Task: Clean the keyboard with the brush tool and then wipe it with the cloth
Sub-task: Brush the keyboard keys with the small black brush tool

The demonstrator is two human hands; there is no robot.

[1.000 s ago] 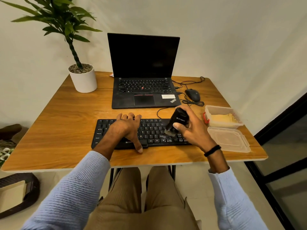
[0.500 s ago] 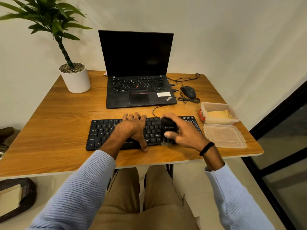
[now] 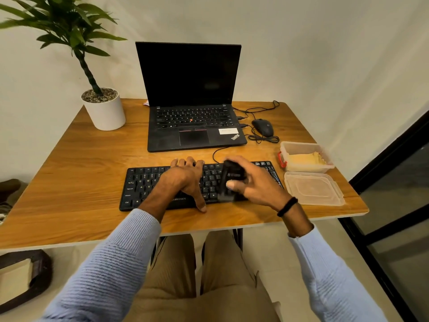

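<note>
One keyboard [image 3: 144, 185]; one brush [image 3: 232, 175]; two hands [image 3: 185, 178] [image 3: 258, 185]

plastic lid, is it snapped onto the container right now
No, the lid lies flat on the table beside the open container.

A plain off-white wall [image 3: 301, 54] stands well beyond the grip of the right hand [image 3: 257, 182] and wraps round to both sides, lit softly and evenly with faint shading towards the corner on the right. Beneath the grip lies a wooden table [image 3: 81, 182] with a warm brown grain and a pale edge. Below that is a pale floor [image 3: 271, 247], and to the right of the grip a dark-framed glass panel [image 3: 406, 194] runs down to the floor.
</note>
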